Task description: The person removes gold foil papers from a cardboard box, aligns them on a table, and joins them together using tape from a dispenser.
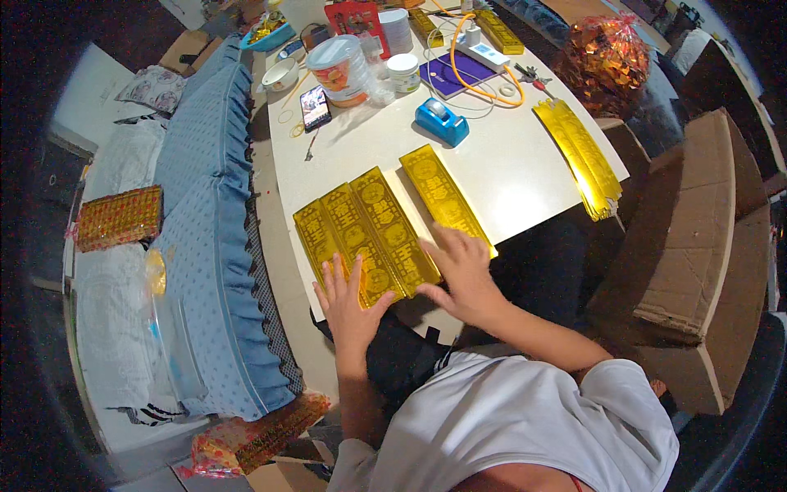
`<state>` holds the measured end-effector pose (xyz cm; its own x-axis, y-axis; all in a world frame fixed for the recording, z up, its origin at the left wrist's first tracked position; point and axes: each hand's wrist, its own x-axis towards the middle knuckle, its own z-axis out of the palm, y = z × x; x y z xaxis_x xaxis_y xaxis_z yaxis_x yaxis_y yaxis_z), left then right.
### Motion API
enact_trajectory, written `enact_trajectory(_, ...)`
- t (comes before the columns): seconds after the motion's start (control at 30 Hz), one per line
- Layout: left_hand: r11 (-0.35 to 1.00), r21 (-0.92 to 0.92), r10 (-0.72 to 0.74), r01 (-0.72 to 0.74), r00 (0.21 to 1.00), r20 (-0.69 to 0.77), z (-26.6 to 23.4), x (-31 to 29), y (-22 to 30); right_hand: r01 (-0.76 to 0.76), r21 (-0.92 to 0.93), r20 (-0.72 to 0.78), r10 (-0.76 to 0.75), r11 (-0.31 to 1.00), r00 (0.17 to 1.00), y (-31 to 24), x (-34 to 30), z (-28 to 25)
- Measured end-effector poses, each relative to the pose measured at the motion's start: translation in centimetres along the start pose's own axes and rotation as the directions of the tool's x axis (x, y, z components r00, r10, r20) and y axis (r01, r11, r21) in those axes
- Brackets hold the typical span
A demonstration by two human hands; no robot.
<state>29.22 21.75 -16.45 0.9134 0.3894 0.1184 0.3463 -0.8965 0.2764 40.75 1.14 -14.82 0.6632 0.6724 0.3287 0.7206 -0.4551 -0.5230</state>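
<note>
Three gold embossed paper bricks (379,209) lie side by side at the near edge of the white table, like a set of flat bars. My left hand (351,307) rests on their near ends with its fingers spread. At their right side is my right hand (469,275), thumb apart from the fingers, the thumb at the near corner of the rightmost brick. Its fingertips come close to a separate gold brick (436,189) lying a little to the right; whether they touch it I cannot tell. Neither hand grips anything.
Beyond the bricks stands a blue tape dispenser (442,123). Fanned gold strips (579,156) lie along the table's right edge. A phone (315,108), tubs (338,70) and a purple folder (452,75) with cables sit farther back. An open cardboard box (680,246) is at my right, a blue-covered sofa (197,180) at left.
</note>
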Motion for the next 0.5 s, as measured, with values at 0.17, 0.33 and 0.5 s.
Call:
enact_trajectory(0.17,0.999,0.016,0.030,-0.029,0.999,-0.014,0.4,0.1,-0.2,-0.193,-0.072,-0.108,0.185,0.979,0.977,2.8,-1.1,-1.2)
enact_trajectory(0.33,0.999,-0.006,0.052,-0.052,0.998,0.027,0.1,0.7,0.6,-0.203,0.200,0.008,0.205,0.959,0.979,4.2,-1.6,-0.3)
enact_trajectory(0.5,0.998,-0.024,0.066,-0.066,0.998,0.012,0.2,0.6,0.8,-0.168,0.014,0.010,0.168,0.986,0.986,3.3,-1.7,-0.1)
